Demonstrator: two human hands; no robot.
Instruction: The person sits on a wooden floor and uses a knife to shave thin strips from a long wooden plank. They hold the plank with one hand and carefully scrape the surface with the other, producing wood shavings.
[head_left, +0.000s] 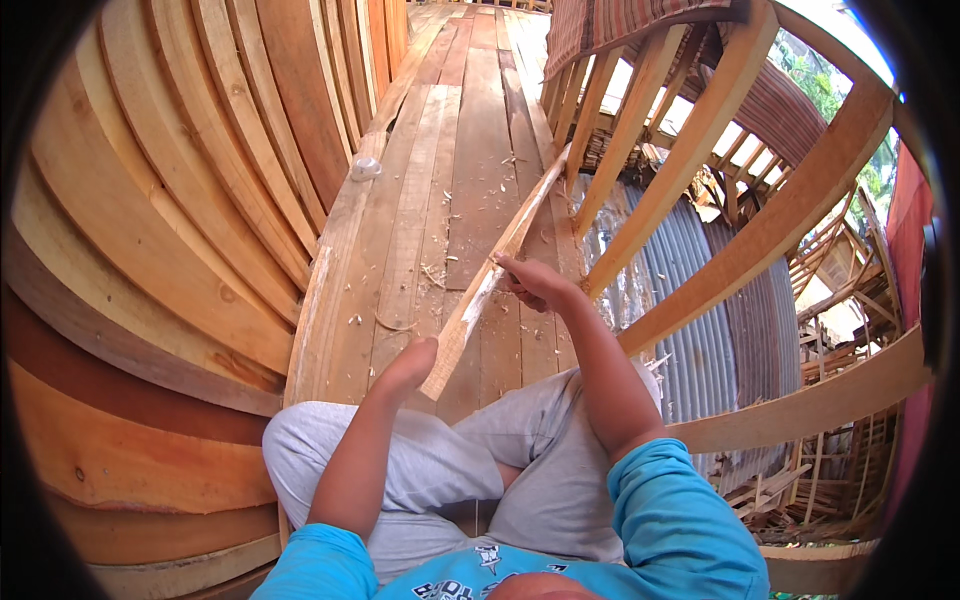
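Observation:
A long, narrow wooden strip (470, 318) slants across in front of me, from near my lap up to the railing on the right. Its upper face is pale bare wood with whitish patches. My left hand (408, 366) grips the strip's near end from the left side, fingers mostly hidden beneath it. Further up, my right hand (530, 283) is closed at the strip's right edge, around its middle, with the fingers curled. Whether a small tool is also in the right hand, I cannot make out.
Wood shavings (433, 275) lie scattered over the plank floor (410, 200). Upright boards (180, 190) form a wall on the left, with a small clear container (366, 168) at its foot. A slatted wooden railing (690, 150) runs along the right, with corrugated metal sheets (680, 290) beyond it.

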